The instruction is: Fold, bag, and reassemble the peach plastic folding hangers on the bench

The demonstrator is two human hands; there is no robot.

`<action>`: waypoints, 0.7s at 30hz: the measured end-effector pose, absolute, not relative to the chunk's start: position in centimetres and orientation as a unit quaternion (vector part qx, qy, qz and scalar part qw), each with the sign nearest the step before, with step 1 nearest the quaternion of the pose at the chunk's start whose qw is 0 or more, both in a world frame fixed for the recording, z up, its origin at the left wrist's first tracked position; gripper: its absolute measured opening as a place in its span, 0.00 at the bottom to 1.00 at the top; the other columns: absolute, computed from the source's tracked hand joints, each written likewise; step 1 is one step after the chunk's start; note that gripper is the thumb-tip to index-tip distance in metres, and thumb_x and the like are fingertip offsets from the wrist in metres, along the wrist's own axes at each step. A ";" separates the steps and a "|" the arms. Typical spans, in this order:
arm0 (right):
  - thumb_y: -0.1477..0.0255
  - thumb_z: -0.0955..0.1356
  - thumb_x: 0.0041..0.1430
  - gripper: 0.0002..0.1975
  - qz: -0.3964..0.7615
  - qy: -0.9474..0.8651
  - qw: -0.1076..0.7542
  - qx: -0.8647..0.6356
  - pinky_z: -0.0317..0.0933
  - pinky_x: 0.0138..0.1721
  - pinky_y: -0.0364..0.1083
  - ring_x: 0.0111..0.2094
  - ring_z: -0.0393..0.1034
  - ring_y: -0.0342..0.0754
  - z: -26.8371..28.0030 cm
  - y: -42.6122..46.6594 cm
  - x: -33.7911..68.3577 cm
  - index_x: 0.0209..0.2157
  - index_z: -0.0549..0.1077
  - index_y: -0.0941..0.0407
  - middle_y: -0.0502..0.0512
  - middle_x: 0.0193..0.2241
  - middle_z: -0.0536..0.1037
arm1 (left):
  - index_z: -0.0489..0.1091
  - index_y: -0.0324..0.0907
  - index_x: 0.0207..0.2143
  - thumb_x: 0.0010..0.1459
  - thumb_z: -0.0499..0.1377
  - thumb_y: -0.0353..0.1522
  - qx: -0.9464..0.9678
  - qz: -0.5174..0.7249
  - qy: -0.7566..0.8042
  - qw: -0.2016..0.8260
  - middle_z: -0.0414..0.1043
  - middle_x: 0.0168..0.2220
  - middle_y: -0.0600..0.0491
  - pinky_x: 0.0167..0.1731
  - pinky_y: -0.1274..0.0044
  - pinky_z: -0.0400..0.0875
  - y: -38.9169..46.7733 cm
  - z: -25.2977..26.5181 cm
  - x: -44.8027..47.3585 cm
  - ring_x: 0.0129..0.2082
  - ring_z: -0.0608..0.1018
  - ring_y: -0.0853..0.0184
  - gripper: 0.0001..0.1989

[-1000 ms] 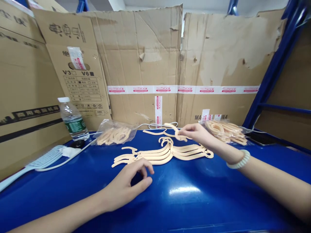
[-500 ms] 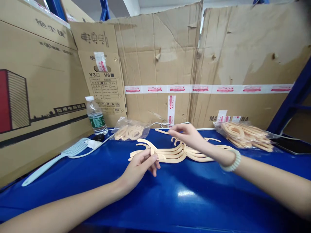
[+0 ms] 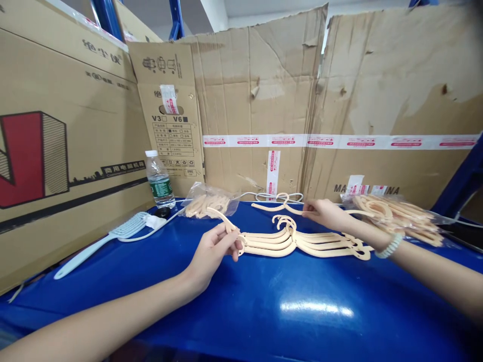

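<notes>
Several beige plastic clothes hangers (image 3: pixel 273 252) lie side by side on the blue table, hooks pointing away from me. At their left end, my left hand (image 3: pixel 211 251) is closed around a curved beige hanger piece (image 3: pixel 222 217), whose slim end sticks up past the fingers. Behind the row lies another hanger (image 3: pixel 266 206), with its hook toward the back. On its right arm my right hand (image 3: pixel 325 214) is closed, fingertips pinched at the arm. The rest of that arm is partly hidden by the hand and wrist.
Clear bags of beige hanger parts lie at the back left (image 3: pixel 198 207) and back right (image 3: pixel 400 216). A water bottle (image 3: pixel 161 187) and a pale blue hairbrush (image 3: pixel 98 246) are on the left. A white cable (image 3: pixel 249 194) runs along the cardboard (image 3: pixel 241 100) at the back.
My right hand has moved right along the far hanger, uncovering its hook and middle. My left hand keeps the curved piece, now tilted differently. The camera view has shifted left.
</notes>
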State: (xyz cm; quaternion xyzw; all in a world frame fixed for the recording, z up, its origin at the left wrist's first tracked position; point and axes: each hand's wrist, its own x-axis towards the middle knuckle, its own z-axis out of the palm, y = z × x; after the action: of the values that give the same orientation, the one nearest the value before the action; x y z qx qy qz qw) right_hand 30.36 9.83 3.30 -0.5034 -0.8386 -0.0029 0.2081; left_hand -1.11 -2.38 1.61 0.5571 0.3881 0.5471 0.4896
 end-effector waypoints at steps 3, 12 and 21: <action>0.67 0.63 0.60 0.06 -0.009 -0.832 0.238 -0.501 0.63 0.31 0.46 0.28 0.74 0.51 4.5 7.8 31.5 0.31 0.67 0.54 0.53 0.26 0.77 | 0.67 0.38 0.29 0.53 0.66 0.39 0.542 0.570 0.382 0.484 0.70 0.23 0.57 0.26 0.80 0.64 -2.2 1.8 -1.1 0.21 0.69 0.74 0.15; 0.51 0.65 0.61 0.21 0.050 -0.795 0.419 -0.436 0.71 0.34 0.50 0.31 0.76 0.54 3.1 0.8 32.1 0.42 0.72 0.54 0.59 0.33 0.79 | 0.68 0.38 0.34 0.49 0.70 0.40 0.490 0.604 0.346 0.525 0.61 0.22 0.61 0.28 0.82 0.60 -1.4 1.8 -1.5 0.23 0.63 0.76 0.19; 0.58 0.68 0.62 0.13 0.032 -0.810 0.439 -0.388 0.71 0.34 0.47 0.32 0.75 0.52 2.3 -0.1 32.2 0.38 0.75 0.53 0.55 0.34 0.79 | 0.68 0.39 0.32 0.53 0.69 0.35 0.488 0.540 0.300 0.617 0.63 0.25 0.59 0.30 0.81 0.64 -1.7 1.6 -1.5 0.25 0.66 0.76 0.14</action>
State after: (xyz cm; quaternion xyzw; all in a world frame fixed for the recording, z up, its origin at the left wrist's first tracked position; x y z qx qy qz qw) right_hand 32.24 -0.06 2.34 -0.3883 -0.8096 0.0315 0.4390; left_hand -1.49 -1.71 1.55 0.4878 0.3001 0.5403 0.6165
